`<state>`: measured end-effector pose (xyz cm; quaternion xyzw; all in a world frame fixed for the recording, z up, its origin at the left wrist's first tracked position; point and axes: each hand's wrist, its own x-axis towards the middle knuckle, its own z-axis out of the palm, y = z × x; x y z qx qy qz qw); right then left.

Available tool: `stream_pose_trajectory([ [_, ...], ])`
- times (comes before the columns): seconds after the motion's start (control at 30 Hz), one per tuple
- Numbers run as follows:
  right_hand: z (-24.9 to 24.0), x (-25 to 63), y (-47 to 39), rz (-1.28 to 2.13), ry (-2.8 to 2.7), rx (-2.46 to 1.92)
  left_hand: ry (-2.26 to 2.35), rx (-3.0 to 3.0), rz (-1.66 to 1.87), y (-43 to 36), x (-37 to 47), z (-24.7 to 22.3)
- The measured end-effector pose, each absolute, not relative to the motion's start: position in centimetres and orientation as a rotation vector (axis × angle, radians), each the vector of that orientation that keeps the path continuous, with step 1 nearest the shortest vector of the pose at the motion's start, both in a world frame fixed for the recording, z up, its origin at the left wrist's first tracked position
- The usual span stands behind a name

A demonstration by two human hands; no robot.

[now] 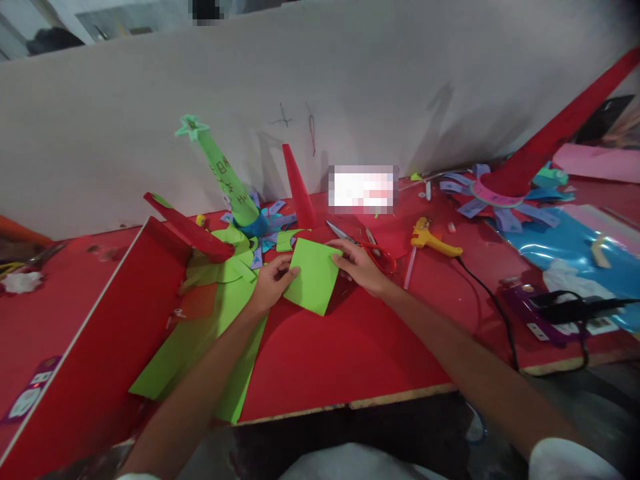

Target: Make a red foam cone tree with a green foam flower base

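A square of light green paper (313,277) is held up over the red table (350,360). My left hand (273,283) pinches its left edge, thumb on top. On the opposite side my right hand (359,265) grips the upper right corner between thumb and fingers. Just behind the right hand lie scissors with red handles (377,255), their blades pointing back and left. More green paper sheets (173,353) lie under and beside my left forearm. Behind the paper stands a red cone (300,190), and a green cone with a star top (227,177) leans left.
A yellow glue gun (430,239) with a black cord lies right of the scissors. Farther right are a large red cone (545,153), a blue sheet (560,250) and a purple power strip (537,313). A red divider (110,333) stands at the left.
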<state>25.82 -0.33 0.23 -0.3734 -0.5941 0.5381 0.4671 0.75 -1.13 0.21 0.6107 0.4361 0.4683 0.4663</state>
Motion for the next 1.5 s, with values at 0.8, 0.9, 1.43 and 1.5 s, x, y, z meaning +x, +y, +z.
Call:
stream_pose_trajectory([
  [0.8,-1.1,26.0,0.4,1.078,-1.427,-0.988,1.358,2.298,1.366,-2.4,1.2,1.3],
  [0.9,-0.8,26.2,0.4,0.981,-1.431,-1.008,1.414,1.984,1.443,-1.5,0.9,0.8],
  [1.43,0.0,26.5,0.3,0.817,-1.403,-1.02,1.127,1.602,0.751,-1.9,0.6,1.2],
  [1.5,0.1,26.6,0.3,0.815,-1.402,-1.005,1.132,1.594,0.776,-2.0,0.8,1.2],
])
